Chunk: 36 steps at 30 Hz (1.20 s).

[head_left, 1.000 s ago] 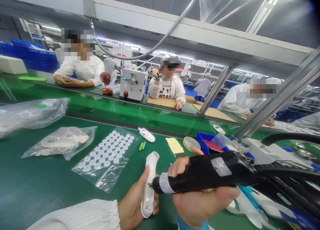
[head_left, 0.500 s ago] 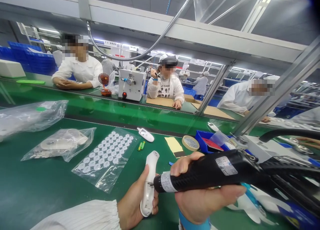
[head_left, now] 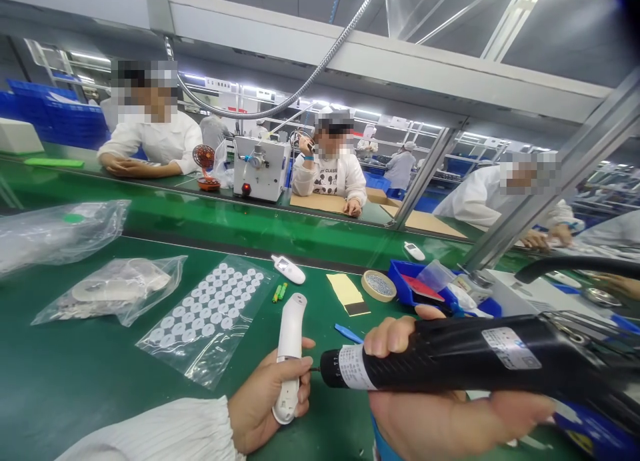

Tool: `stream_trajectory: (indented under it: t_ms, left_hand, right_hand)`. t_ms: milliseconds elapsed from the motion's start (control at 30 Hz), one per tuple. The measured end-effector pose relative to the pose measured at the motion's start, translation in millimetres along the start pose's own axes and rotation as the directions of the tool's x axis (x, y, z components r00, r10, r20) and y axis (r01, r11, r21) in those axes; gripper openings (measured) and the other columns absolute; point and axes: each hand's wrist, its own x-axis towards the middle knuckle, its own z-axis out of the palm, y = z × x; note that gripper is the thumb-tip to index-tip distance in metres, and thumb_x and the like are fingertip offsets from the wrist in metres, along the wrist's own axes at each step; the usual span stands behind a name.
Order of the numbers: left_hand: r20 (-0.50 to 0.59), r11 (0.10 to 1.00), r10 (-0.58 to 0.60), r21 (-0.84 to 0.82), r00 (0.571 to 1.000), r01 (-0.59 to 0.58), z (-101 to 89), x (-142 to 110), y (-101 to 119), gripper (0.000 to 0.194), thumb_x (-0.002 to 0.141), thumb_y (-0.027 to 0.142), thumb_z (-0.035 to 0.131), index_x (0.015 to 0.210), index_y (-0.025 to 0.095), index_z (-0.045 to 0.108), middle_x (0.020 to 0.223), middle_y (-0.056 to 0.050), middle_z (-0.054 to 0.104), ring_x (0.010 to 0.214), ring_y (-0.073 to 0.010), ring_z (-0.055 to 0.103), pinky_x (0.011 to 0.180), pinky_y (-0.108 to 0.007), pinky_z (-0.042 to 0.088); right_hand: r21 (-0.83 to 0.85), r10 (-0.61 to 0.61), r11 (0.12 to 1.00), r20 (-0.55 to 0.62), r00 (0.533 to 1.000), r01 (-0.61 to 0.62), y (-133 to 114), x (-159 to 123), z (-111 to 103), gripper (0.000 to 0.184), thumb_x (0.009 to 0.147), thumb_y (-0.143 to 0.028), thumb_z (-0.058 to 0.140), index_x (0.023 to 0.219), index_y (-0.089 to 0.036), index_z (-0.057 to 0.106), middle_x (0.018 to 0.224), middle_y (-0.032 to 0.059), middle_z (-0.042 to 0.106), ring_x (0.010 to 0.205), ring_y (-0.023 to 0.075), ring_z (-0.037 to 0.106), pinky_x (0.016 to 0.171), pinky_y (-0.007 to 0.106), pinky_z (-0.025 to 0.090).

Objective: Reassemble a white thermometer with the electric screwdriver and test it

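My left hand [head_left: 260, 401] is closed around a white handheld thermometer body [head_left: 289, 354], holding it upright over the green table [head_left: 60, 374]. My right hand [head_left: 440, 407] grips a black electric screwdriver [head_left: 450, 362] lying almost level. Its short bit tip points left and ends just beside the white body, a small gap apart. A cable runs off the tool's rear to the right.
A clear sheet of round white stickers [head_left: 210, 307], plastic bags [head_left: 110, 287], another white thermometer [head_left: 289, 269], a tape roll [head_left: 380, 285] and a blue tray [head_left: 425, 284] lie ahead. People in white coats sit across the conveyor beside a white machine [head_left: 260, 169].
The screwdriver has drawn back to the right, so its bit has come off the white body. My left hand with the body has shifted slightly left.
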Motion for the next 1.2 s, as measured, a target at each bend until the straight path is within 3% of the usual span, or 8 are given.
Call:
stream_trajectory:
  t_ms: [100,267,467,633,800,933,1100,1200]
  left_hand:
    - [-0.044,1.000,0.026,0.005,0.999,-0.026,-0.2,1.6,-0.8,0.038,0.073,0.015,0.058,0.108,0.013,0.043,0.054,0.003,0.048,0.043,-0.0075,0.040,0.042,-0.019,0.029]
    - [-0.091,0.997,0.073,0.011,0.993,-0.072,0.7,4.4,-1.4,0.036,0.075,0.013,0.054,0.108,0.011,0.041,0.056,0.003,0.050,0.049,-0.0086,0.045,0.047,-0.019,0.034]
    - [-0.094,0.997,0.082,0.012,0.992,-0.081,1.9,3.8,0.3,0.034,0.075,0.010,0.053,0.107,0.010,0.041,0.056,0.003,0.049,0.050,-0.0082,0.044,0.049,-0.019,0.034]
    - [-0.116,0.993,0.115,0.008,0.987,-0.114,1.5,3.1,-2.5,0.029,0.078,0.012,0.051,0.106,0.011,0.040,0.056,0.003,0.048,0.050,-0.0076,0.042,0.049,-0.019,0.032]
    - [-0.122,0.993,0.120,0.004,0.985,-0.120,0.8,2.6,-4.2,0.029,0.078,0.015,0.051,0.105,0.013,0.039,0.055,0.004,0.047,0.050,-0.0078,0.041,0.049,-0.019,0.031]
    - [-0.119,0.993,0.119,0.014,0.986,-0.118,1.3,2.1,-2.8,0.029,0.078,0.014,0.051,0.105,0.012,0.040,0.056,0.003,0.048,0.052,-0.0079,0.043,0.050,-0.019,0.032]
    - [-0.104,0.992,0.121,0.047,0.987,-0.117,2.6,1.7,0.1,0.031,0.078,0.015,0.054,0.106,0.012,0.039,0.060,0.002,0.052,0.055,-0.0089,0.049,0.054,-0.020,0.038]
    - [-0.064,0.992,0.098,0.082,0.993,-0.093,2.7,-0.9,2.0,0.037,0.073,0.014,0.061,0.104,0.012,0.040,0.061,0.001,0.056,0.057,-0.0098,0.052,0.056,-0.021,0.040]
  right_hand:
    - [0.014,0.011,1.000,0.030,1.000,-0.011,-5.1,-2.8,-1.3,0.070,0.063,-0.084,0.033,0.090,-0.021,0.049,0.052,-0.0032,0.046,0.043,0.0111,0.046,0.042,0.023,0.039]
    - [0.159,0.130,0.972,0.251,0.959,-0.174,-8.9,-17.2,-3.0,0.064,0.065,-0.078,0.042,0.096,-0.022,0.052,0.058,-0.0013,0.052,0.049,0.0122,0.050,0.047,0.025,0.043]
    - [0.219,0.130,0.955,0.301,0.945,-0.201,3.5,-28.2,1.8,0.060,0.069,-0.073,0.043,0.100,-0.022,0.054,0.063,0.0009,0.056,0.053,0.0137,0.052,0.052,0.028,0.045]
    - [0.261,0.134,0.940,0.314,0.940,-0.222,6.9,-28.5,7.9,0.056,0.062,-0.073,0.050,0.084,-0.021,0.056,0.058,0.0004,0.055,0.048,0.0128,0.051,0.048,0.024,0.043]
    - [0.217,0.220,0.924,0.367,0.904,-0.314,4.5,-25.1,8.6,0.054,0.056,-0.072,0.058,0.079,-0.023,0.057,0.057,-0.0001,0.056,0.048,0.0139,0.051,0.047,0.025,0.043]
    - [0.207,0.224,0.934,0.297,0.928,-0.292,2.9,-26.2,9.1,0.051,0.061,-0.071,0.054,0.080,-0.024,0.057,0.056,-0.0002,0.054,0.048,0.0140,0.050,0.048,0.025,0.043]
    - [0.169,0.196,0.952,0.299,0.934,-0.254,-4.3,-28.6,-2.3,0.055,0.066,-0.073,0.045,0.091,-0.025,0.055,0.061,0.0002,0.053,0.053,0.0145,0.051,0.052,0.027,0.045]
    - [-0.059,0.181,0.983,0.260,0.948,-0.171,-11.7,-27.0,-15.7,0.063,0.066,-0.081,0.028,0.097,-0.030,0.048,0.061,-0.0010,0.047,0.054,0.0145,0.048,0.054,0.030,0.046]
